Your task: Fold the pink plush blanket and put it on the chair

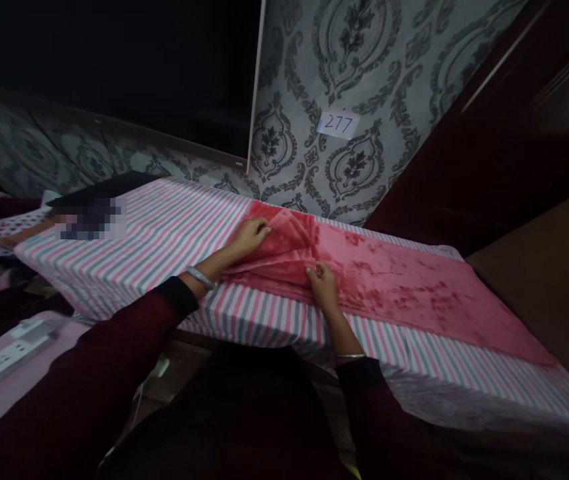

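Note:
A long strip of red plush cloth (414,283) lies across the striped table cover (164,233), flat on the right and bunched in loose folds at its left end. My left hand (250,239) is at the far left part of the folds, its fingers closed on the cloth. Nearer to me, my right hand (323,283) pinches a fold between thumb and fingers. Between both hands the cloth is lifted into soft layers. What the cloth is as a whole cannot be made out.
A large dark screen (114,73) hangs above the table's left side. A paper label (338,124) is on the patterned wall. Dark red wooden panelling (504,133) stands at the right, with a brown panel (549,280) below. A power strip (7,363) lies at lower left.

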A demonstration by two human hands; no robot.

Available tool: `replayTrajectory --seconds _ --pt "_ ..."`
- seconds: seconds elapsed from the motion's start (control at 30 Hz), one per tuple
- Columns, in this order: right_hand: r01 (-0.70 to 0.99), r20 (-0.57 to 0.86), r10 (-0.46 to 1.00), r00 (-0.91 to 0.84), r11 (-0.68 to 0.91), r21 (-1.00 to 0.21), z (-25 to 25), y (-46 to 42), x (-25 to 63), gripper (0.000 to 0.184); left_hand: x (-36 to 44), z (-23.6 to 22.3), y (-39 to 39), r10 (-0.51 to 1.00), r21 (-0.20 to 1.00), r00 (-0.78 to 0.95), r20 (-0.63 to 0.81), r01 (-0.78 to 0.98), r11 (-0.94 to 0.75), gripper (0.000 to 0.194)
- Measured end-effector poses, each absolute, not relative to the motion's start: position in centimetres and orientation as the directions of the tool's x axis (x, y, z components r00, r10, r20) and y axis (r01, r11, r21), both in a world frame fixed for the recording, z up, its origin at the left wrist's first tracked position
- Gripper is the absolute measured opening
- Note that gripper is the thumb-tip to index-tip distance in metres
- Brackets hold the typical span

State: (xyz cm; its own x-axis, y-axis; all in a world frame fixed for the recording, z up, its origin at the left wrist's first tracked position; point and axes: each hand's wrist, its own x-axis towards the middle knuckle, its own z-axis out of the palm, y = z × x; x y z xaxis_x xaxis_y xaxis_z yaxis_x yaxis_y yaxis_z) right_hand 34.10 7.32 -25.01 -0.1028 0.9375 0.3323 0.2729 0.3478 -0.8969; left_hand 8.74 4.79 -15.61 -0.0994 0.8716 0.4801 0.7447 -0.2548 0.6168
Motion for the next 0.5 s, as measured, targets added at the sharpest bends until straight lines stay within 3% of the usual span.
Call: replayTrajectory --seconds 0.1,0.27,0.33,0.5 --pt "0.390 0.399 0.914 -0.071 0.393 -0.832 -24.6 7.5 33.6 0.037 8.9 -16.0 5.0 0.876 0.570 -0.082 0.476 0.787 -0.236 0.013" --pt "0.458 0.480 0.866 -0.139 0.486 -0.744 -24.0 7.2 33.3 0.023 9.7 -16.7 4.7 0.843 0.542 -0.066 0.534 0.792 -0.281 0.033" --pt "0.439 0.481 0.866 -0.134 0.487 -0.755 -24.0 7.3 33.3 0.022 10.0 -16.8 4.5 0.830 0.529 -0.035 0.557 0.786 -0.322 0.035" --pt "0.361 0.419 0.908 -0.018 0.397 -0.844 -24.3 7.8 33.6 0.040 10.2 -16.7 4.5 0.798 0.507 -0.010 0.603 0.777 -0.374 0.037"
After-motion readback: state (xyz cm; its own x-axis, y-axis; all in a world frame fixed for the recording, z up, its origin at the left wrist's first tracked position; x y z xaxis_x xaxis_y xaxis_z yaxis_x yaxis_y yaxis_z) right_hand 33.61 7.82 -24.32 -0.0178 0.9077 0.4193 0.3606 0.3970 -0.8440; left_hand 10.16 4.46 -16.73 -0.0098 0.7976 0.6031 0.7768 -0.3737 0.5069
